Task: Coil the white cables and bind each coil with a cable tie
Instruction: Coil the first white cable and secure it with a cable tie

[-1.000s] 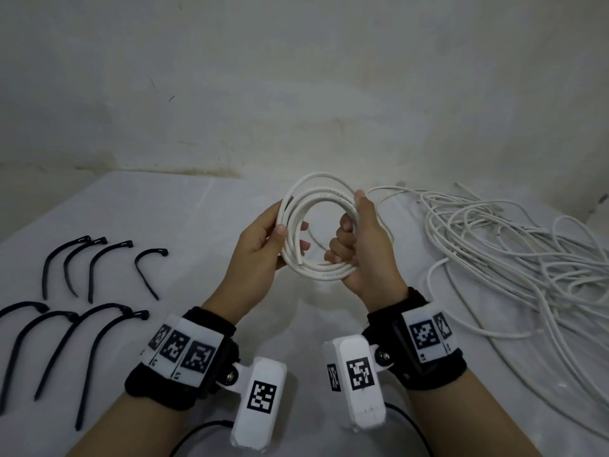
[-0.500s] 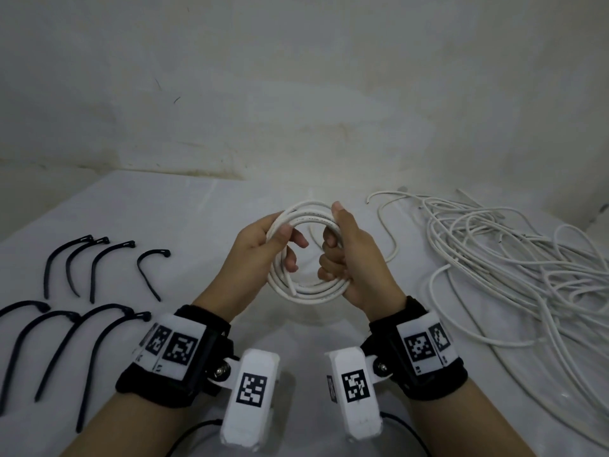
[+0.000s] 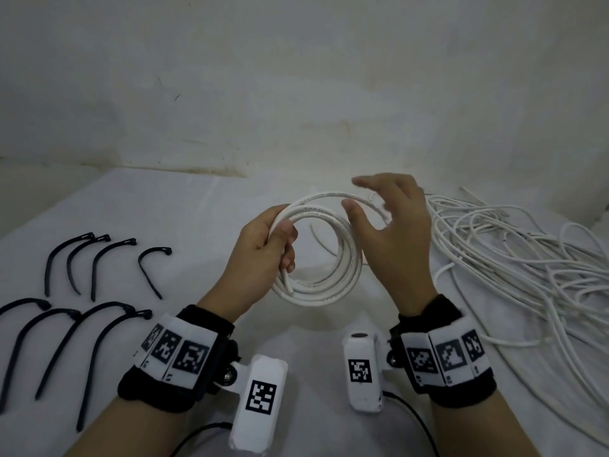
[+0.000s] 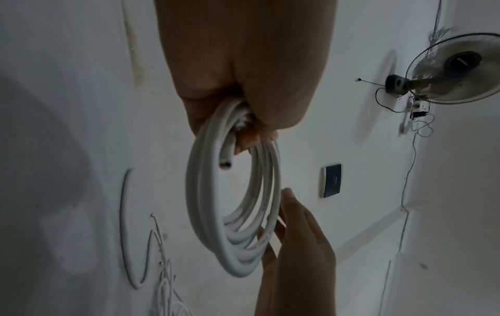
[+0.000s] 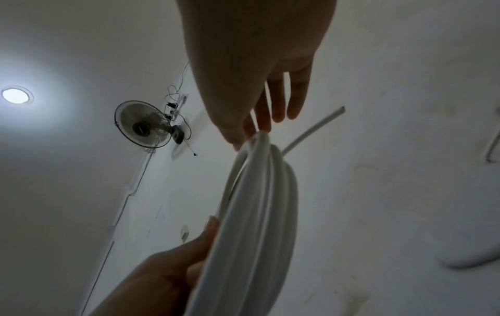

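A coil of white cable [image 3: 329, 278] [image 4: 238, 241] [image 5: 254, 224] is held above the table. My left hand [image 3: 267, 245] [image 4: 243, 119] grips its left side, fingers curled round the turns; one cut end [image 3: 286, 282] sticks out below the fingers. My right hand [image 3: 389, 219] [image 5: 270, 111] is at the coil's right side with fingers spread and straight, thumb against the turns. A loose pile of white cables [image 3: 514, 258] lies on the table to the right. Several black cable ties [image 3: 99, 282] lie at the left.
The white table [image 3: 184, 225] meets a white wall [image 3: 296, 94] at the back. A wall fan [image 4: 457, 68] [image 5: 143, 125] and a ceiling light [image 5: 16, 96] show in the wrist views. Black leads [image 3: 408, 420] run from the wrist cameras at the near edge.
My right hand has let go of the coil's right side and spread its fingers. The left hand keeps its grip, and the coil has tilted and risen a little.
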A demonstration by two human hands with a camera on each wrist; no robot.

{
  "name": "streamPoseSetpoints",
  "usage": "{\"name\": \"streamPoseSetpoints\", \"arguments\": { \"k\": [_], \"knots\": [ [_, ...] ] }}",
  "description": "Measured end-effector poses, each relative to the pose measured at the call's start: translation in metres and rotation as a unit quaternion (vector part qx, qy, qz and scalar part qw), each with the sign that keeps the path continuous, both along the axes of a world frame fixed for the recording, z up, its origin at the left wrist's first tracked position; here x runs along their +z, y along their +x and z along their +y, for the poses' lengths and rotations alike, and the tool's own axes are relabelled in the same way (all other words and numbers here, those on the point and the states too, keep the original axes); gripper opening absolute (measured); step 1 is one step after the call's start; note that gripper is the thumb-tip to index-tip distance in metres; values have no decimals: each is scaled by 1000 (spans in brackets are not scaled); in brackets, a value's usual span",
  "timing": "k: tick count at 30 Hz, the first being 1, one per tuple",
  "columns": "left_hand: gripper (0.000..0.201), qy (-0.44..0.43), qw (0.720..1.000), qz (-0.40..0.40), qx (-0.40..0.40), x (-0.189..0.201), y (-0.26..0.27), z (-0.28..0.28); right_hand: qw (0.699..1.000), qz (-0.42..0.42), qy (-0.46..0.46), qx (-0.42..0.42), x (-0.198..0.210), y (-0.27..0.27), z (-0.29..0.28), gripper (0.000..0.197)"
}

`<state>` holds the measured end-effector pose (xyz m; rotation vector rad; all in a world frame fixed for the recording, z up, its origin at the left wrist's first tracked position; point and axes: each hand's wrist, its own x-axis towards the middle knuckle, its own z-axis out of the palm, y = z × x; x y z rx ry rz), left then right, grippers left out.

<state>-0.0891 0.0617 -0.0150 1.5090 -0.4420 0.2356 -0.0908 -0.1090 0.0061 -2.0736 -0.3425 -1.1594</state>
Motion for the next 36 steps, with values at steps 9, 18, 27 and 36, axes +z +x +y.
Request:
{"name": "streamPoseSetpoints", "arguments": {
  "k": [9,18,27,36],
  "knots": [
    [23,9,998,-21,51,-1,2,1,961,228,32,153,1,-1,0,23],
    [24,-35,998,-16,50,-2,3,5,904,297,145,270,0,-1,0,26],
    [24,-21,999,-11,30,-1,1,2,878,372,126,274,0,4,-25,23],
    [24,-29,999,2,19,3,-1,4,861,392,138,294,-3,5,-22,12]
  ]
}}
